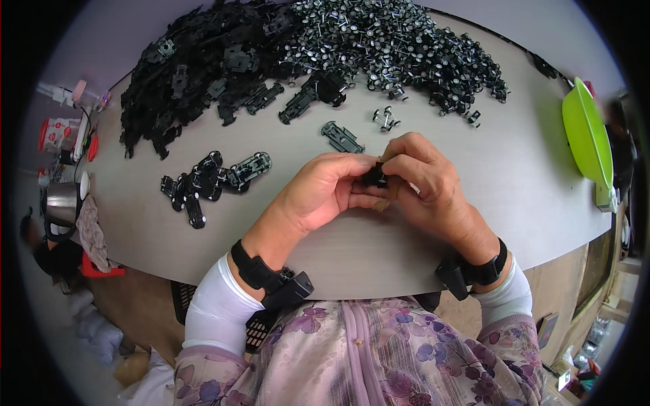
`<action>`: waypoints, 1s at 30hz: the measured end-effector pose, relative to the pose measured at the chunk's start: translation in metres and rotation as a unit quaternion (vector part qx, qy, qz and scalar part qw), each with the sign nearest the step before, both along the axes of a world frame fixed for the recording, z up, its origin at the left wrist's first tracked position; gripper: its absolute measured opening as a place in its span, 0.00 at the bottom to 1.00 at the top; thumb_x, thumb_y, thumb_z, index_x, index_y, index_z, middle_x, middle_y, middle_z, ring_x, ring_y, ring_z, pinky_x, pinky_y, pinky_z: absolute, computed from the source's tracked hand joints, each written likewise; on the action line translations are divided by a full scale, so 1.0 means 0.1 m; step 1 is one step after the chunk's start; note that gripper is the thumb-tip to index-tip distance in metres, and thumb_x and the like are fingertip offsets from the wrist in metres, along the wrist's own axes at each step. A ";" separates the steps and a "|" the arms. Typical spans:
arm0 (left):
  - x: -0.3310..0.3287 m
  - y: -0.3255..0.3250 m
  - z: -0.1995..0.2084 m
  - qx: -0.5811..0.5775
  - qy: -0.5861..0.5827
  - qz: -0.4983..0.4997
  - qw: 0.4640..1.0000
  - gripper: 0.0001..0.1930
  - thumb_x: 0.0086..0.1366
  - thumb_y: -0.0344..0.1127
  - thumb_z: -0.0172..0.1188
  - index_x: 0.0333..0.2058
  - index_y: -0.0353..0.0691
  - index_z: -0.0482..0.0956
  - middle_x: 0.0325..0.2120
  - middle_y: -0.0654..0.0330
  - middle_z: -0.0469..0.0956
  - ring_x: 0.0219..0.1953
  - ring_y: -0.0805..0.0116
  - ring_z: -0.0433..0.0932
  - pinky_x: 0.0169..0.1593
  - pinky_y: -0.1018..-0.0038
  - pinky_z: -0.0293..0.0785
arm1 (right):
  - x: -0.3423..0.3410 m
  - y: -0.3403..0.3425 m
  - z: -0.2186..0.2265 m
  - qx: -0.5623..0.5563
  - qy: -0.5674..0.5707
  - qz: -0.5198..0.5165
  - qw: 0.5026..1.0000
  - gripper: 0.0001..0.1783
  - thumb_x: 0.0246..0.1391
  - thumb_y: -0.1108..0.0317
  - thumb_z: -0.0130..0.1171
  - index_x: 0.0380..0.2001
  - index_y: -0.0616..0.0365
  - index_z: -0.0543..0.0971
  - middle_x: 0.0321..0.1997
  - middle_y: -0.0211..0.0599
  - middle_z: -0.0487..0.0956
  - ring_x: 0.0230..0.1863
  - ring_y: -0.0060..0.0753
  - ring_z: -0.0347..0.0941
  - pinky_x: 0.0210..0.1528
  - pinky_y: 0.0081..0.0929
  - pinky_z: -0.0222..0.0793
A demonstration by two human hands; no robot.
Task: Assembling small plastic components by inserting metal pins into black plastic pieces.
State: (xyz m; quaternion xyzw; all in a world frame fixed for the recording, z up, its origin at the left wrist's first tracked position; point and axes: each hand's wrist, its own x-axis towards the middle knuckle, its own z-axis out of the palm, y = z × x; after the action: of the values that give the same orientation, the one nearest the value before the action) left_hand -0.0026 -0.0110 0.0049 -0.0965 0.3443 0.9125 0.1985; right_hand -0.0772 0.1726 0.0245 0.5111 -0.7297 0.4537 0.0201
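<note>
Both hands, left hand [323, 193] and right hand [425, 181], pinch one small black toy car part [374, 177] together above the table [501, 176].

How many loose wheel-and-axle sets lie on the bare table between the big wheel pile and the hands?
2: a pair of wheel-and-axle sets lying side by side just above the right hand. A further stray sits near the wheel pile edge; others may be hidden.

The fingers [406, 177] hide most of the small black part [374, 177] between both hands.
</note>
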 end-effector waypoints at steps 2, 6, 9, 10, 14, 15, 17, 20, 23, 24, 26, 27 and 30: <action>0.00 0.00 0.01 -0.013 0.008 0.001 1.000 0.19 0.73 0.39 0.45 0.48 0.25 0.72 0.42 0.48 0.78 0.42 0.54 0.81 0.45 0.62 0.81 | 0.00 0.01 0.01 0.006 -0.009 -0.016 1.000 0.14 0.32 0.88 0.56 0.27 0.62 0.75 0.31 0.39 0.72 0.32 0.42 0.72 0.31 0.32 0.70; 0.01 -0.02 -0.02 0.004 0.017 0.008 1.000 0.11 0.71 0.34 0.49 0.41 0.31 0.74 0.38 0.53 0.78 0.39 0.59 0.82 0.44 0.65 0.82 | 0.01 0.01 0.05 -0.026 0.001 -0.018 0.999 0.12 0.34 0.86 0.57 0.27 0.63 0.75 0.30 0.39 0.72 0.29 0.42 0.72 0.29 0.32 0.70; 0.00 -0.02 -0.02 0.007 0.026 0.005 1.000 0.08 0.70 0.33 0.50 0.37 0.34 0.74 0.36 0.55 0.79 0.38 0.63 0.82 0.44 0.67 0.82 | 0.04 0.01 0.06 -0.025 0.013 -0.006 1.000 0.11 0.35 0.86 0.57 0.26 0.63 0.75 0.30 0.40 0.72 0.29 0.41 0.72 0.29 0.32 0.70; 0.00 -0.02 -0.03 0.000 0.031 -0.001 1.000 0.07 0.70 0.33 0.51 0.36 0.35 0.73 0.36 0.55 0.79 0.37 0.64 0.82 0.44 0.68 0.82 | 0.05 0.00 0.05 -0.017 0.018 -0.007 1.000 0.10 0.36 0.85 0.58 0.26 0.63 0.76 0.30 0.40 0.72 0.29 0.41 0.72 0.29 0.31 0.70; 0.02 -0.01 -0.04 -0.020 0.047 -0.005 0.999 0.08 0.70 0.34 0.51 0.36 0.35 0.73 0.35 0.56 0.79 0.37 0.65 0.82 0.43 0.69 0.82 | 0.09 0.01 0.05 -0.002 0.006 -0.019 1.000 0.10 0.36 0.85 0.58 0.26 0.63 0.76 0.30 0.40 0.71 0.28 0.41 0.73 0.28 0.31 0.70; 0.02 0.00 -0.01 -0.026 0.051 -0.002 0.998 0.08 0.70 0.34 0.51 0.35 0.35 0.73 0.35 0.56 0.78 0.36 0.66 0.82 0.43 0.69 0.82 | 0.09 0.02 0.05 -0.008 -0.007 -0.022 1.000 0.10 0.36 0.85 0.58 0.26 0.63 0.76 0.30 0.40 0.71 0.28 0.41 0.72 0.27 0.31 0.70; 0.03 0.02 0.02 -0.032 0.054 0.002 0.998 0.08 0.70 0.34 0.51 0.34 0.35 0.73 0.34 0.57 0.78 0.35 0.67 0.81 0.43 0.69 0.82 | 0.09 0.02 0.05 -0.014 -0.020 -0.026 0.999 0.10 0.36 0.85 0.58 0.26 0.64 0.76 0.30 0.40 0.71 0.27 0.41 0.72 0.27 0.31 0.69; 0.03 0.03 0.03 -0.048 0.037 0.008 0.998 0.09 0.70 0.34 0.51 0.32 0.36 0.72 0.33 0.58 0.78 0.35 0.68 0.81 0.42 0.70 0.82 | 0.10 0.02 0.07 -0.017 0.002 -0.022 1.000 0.10 0.35 0.85 0.59 0.25 0.64 0.75 0.29 0.41 0.71 0.26 0.41 0.71 0.26 0.32 0.69; 0.05 0.05 0.04 -0.081 0.056 -0.001 0.995 0.09 0.70 0.35 0.52 0.32 0.37 0.72 0.32 0.59 0.77 0.34 0.69 0.80 0.41 0.71 0.82 | 0.13 0.02 0.12 0.013 0.021 -0.020 0.999 0.10 0.34 0.85 0.59 0.24 0.64 0.74 0.27 0.40 0.69 0.25 0.41 0.70 0.25 0.33 0.68; 0.06 0.05 0.07 -0.097 0.063 0.001 0.993 0.09 0.70 0.35 0.52 0.31 0.37 0.72 0.32 0.60 0.77 0.34 0.70 0.80 0.41 0.71 0.82 | 0.14 0.01 0.12 0.004 0.022 -0.015 1.000 0.10 0.34 0.85 0.60 0.24 0.64 0.74 0.26 0.40 0.68 0.25 0.41 0.69 0.25 0.33 0.67; 0.07 0.06 0.10 -0.113 0.071 0.002 0.991 0.09 0.70 0.35 0.53 0.31 0.37 0.72 0.32 0.61 0.77 0.33 0.71 0.79 0.41 0.72 0.82 | 0.14 0.00 0.12 -0.006 0.024 -0.012 1.000 0.10 0.34 0.86 0.60 0.23 0.63 0.74 0.26 0.40 0.68 0.25 0.42 0.69 0.25 0.33 0.66; 0.08 0.07 0.12 -0.122 0.072 0.006 0.990 0.08 0.69 0.34 0.54 0.31 0.38 0.72 0.32 0.61 0.77 0.33 0.72 0.79 0.40 0.73 0.81 | 0.15 -0.01 0.10 -0.009 0.022 -0.016 1.000 0.10 0.33 0.86 0.60 0.23 0.63 0.73 0.26 0.40 0.68 0.25 0.41 0.69 0.24 0.33 0.66; 0.08 0.04 0.13 -0.143 0.091 0.009 0.985 0.08 0.66 0.33 0.58 0.29 0.38 0.72 0.30 0.61 0.76 0.32 0.74 0.78 0.36 0.76 0.79 | 0.17 -0.01 0.07 -0.019 -0.002 -0.010 1.000 0.12 0.34 0.86 0.59 0.26 0.62 0.73 0.26 0.39 0.68 0.26 0.41 0.69 0.25 0.33 0.66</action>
State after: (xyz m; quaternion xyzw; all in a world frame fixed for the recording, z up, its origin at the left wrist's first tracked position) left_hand 0.0058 -0.0068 0.0177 -0.0437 0.4871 0.8606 0.1422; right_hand -0.0604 0.1716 0.0320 0.5023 -0.7259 0.4688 0.0327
